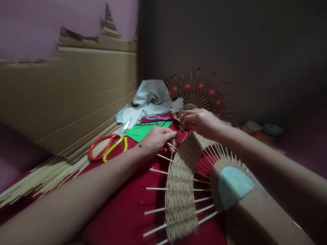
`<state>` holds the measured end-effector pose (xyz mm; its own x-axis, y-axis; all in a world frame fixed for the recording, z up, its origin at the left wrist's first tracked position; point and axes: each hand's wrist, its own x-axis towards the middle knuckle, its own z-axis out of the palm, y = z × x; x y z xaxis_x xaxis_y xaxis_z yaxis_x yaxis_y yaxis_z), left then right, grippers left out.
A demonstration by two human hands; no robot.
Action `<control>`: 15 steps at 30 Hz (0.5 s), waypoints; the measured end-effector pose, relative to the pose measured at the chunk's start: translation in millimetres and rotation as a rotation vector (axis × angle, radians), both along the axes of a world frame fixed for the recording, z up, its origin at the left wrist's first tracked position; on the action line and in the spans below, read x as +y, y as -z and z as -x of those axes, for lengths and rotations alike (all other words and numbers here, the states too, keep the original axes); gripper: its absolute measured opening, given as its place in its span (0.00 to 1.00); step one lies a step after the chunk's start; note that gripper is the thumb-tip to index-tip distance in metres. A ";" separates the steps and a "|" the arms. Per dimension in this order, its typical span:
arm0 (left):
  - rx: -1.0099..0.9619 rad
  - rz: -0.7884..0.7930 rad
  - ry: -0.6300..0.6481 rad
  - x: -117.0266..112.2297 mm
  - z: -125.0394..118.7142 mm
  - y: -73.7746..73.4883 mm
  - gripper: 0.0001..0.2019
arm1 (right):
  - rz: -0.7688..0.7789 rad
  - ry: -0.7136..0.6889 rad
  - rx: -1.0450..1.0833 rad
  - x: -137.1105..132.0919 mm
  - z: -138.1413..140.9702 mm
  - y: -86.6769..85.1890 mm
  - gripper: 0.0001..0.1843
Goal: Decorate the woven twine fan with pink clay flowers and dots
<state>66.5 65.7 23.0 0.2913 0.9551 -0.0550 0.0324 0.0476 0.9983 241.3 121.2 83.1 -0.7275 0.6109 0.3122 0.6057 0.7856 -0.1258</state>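
Observation:
A half-round fan (181, 183) of pale sticks, with a band of woven natural twine, lies over the red cloth in front of me. My left hand (158, 139) is closed at the fan's far left edge, thumb and fingers pinching a stick end beside the twine. Across from it, my right hand (200, 120) reaches over the fan with bent fingers closed on a strand of twine. Its fingertips are partly hidden. At the fan's hub sits a light blue patterned half-disc (235, 185).
Orange-and-yellow-handled scissors (112, 141) lie left of my left hand, by a bundle of thin sticks (48, 177). Beyond are green sheets (139, 132) and grey cloth (153, 93). A flower-painted fan (191, 88) stands behind. Torn cardboard (89, 78) lines the left wall.

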 end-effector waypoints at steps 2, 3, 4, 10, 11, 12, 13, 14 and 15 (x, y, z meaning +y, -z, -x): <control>-0.008 -0.010 0.009 -0.2 0.9 -0.4 0.13 | -0.065 -0.018 -0.093 2.7 -5.2 -2.8 0.08; -0.007 -0.009 0.011 -0.2 1.2 -0.3 0.14 | -0.114 -0.017 -0.146 4.2 -6.8 -3.9 0.09; -0.006 -0.008 0.013 -0.3 1.4 0.1 0.14 | -0.158 -0.008 -0.190 5.8 -7.6 -4.7 0.09; -0.029 -0.023 0.024 -0.2 2.9 3.9 0.14 | -0.113 -0.008 -0.243 19.5 -0.1 -7.5 0.10; -0.028 -0.023 0.030 -0.1 3.3 4.3 0.14 | -0.095 -0.007 -0.235 22.1 2.1 -7.7 0.10; -0.026 -0.023 0.033 0.2 3.5 4.5 0.14 | -0.075 -0.005 -0.224 24.6 4.1 -7.8 0.10; -0.025 -0.020 0.033 0.4 3.8 4.7 0.14 | -0.055 -0.003 -0.212 26.9 5.9 -7.7 0.11; -0.024 -0.018 0.031 0.6 4.0 4.9 0.14 | -0.035 -0.003 -0.202 29.0 7.2 -7.4 0.11; -0.024 -0.018 0.029 0.7 4.1 5.2 0.14 | -0.015 -0.005 -0.192 30.8 7.9 -6.9 0.12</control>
